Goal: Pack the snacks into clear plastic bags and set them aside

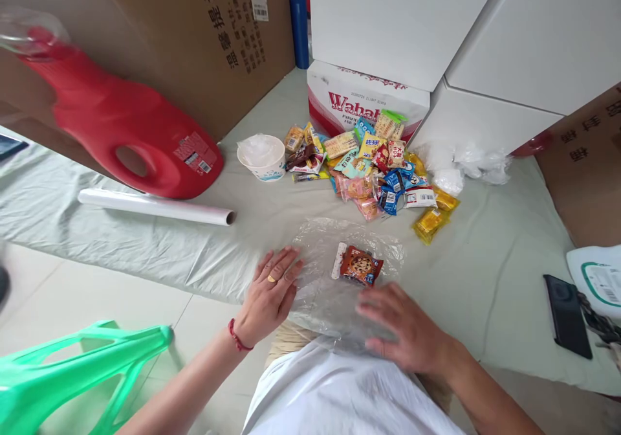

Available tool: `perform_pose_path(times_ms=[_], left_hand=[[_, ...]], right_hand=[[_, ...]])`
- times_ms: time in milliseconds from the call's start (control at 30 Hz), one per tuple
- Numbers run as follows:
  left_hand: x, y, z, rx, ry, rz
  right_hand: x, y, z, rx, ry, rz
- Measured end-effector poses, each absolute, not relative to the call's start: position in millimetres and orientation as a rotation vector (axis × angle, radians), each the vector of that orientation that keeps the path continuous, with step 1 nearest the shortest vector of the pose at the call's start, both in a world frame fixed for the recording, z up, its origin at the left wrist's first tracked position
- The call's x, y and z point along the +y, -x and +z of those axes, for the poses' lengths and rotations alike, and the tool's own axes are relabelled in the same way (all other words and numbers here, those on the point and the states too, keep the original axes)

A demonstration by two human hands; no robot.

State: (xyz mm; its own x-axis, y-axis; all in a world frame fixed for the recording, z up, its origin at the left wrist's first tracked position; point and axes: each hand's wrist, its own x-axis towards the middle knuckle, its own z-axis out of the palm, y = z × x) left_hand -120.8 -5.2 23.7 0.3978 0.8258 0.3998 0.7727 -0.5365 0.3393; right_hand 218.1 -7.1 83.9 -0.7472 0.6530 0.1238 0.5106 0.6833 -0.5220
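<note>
A sheet of clear plastic wrap [317, 279] lies spread on the cloth in front of me. On it rests a small brown packet of chocolate-chip cookies [360, 265], with a paler piece at its left end. My left hand [275, 284], with a ring and a red bracelet, lies flat at the left edge of the wrap, fingers stretched out. Slightly blurred, my right hand [400, 325] is over the wrap's near right part, fingers apart, just below the packet. Whether it touches the wrap I cannot tell. Neither hand holds anything.
Several wrapped snacks [369, 156] are heaped before a Wahaha box [334, 76]. A paper cup [272, 163] stands to their left. A white roll [160, 207] lies near a red detergent bottle [130, 111]. At right is a phone [567, 315]; a green stool [82, 364] is lower left.
</note>
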Motion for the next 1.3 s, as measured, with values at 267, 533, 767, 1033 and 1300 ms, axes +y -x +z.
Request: perform_pose_path(times_ms=[267,533,767,1033,1300], left_hand=[[-16,152,28,1.028,-2.565,0.403],[-27,145,22,1.086,-2.519,0.569],[36,114,44,1.43,-1.982,0.587],[76,92,62,1.544,-1.908,0.574],[113,102,51,1.347,-1.872,0.647]], right_hand=[[-46,-230,30,-2.568,0.848,0.633],[-34,-260,56,-1.882,1.179,1.165],[31,-254,60,-1.454,1.551,1.285],[60,-246,46,-1.617,1.749,0.995],[70,-242,50,-2.011,2.044,0.679]])
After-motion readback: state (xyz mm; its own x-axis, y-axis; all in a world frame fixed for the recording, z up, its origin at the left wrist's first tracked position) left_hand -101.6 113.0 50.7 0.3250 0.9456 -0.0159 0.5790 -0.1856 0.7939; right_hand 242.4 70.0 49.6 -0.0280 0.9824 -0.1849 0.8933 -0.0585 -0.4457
